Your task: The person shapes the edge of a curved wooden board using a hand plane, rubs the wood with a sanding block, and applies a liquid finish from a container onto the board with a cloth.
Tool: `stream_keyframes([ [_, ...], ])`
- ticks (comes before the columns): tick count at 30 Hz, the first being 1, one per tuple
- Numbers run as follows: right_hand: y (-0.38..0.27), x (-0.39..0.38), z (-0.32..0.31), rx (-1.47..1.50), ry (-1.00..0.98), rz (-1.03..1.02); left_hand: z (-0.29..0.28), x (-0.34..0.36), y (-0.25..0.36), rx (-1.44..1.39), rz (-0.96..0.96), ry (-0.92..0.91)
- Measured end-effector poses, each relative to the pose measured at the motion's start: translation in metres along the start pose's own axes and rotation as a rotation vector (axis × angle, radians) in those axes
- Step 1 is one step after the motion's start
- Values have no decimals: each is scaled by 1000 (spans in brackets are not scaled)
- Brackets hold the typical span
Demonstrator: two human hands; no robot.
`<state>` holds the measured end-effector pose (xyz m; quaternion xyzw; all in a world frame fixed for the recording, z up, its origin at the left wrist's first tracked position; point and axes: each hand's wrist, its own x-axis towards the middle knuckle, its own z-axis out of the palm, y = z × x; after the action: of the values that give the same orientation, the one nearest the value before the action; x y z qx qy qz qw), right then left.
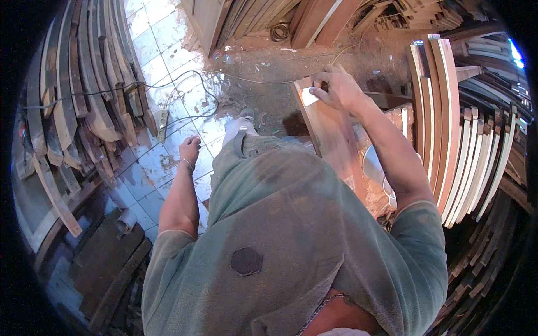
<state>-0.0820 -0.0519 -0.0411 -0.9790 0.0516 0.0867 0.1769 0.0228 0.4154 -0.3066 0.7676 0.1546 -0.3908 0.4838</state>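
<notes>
Materials: the floor (pixel 158 60) at left is pale square tile, stained and flecked; beyond it lies brown, dusty ground (pixel 258 61). Rough, narrow planks (pixel 84 73) with dark weathered faces are stacked along the left side. At right, straight sawn boards (pixel 444 106) stand close together, their long faces reddish brown and their edges paler. A black cable (pixel 168 84) crosses the left planks and loops over the tile near a slim pale power strip (pixel 163 124). A white round bucket (pixel 371 163) sits beneath the right forearm.

Workpiece: the reddish-brown board (pixel 332 131) is flat, long and straight-edged, with a smooth-looking face and lighter streaks. It is located in front of the torso, to the right of centre, and extends away from the body; its near part is hidden by the shirt (pixel 269 224). A small, flat white piece (pixel 309 97) is at its far end.

Hand pose: the right arm reaches forward, wrist bent inward. The right hand (pixel 338 88) is over the board's far end, thumb and index finger pinching the white piece. The left arm hangs beside the body; the left hand (pixel 190 148) is above the tile, fingers curled. How tightly they close cannot be told.
</notes>
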Motion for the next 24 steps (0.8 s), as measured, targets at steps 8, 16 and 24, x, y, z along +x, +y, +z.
stream_keyframes([
  [8,17,11,-12,59,-44,29,1,-5,2,-39,-13,38],
  [16,21,19,-2,-56,-33,33,8,-13,9,-40,3,40],
  [24,0,-36,-18,288,-36,173,4,-18,6,-42,-22,69],
])
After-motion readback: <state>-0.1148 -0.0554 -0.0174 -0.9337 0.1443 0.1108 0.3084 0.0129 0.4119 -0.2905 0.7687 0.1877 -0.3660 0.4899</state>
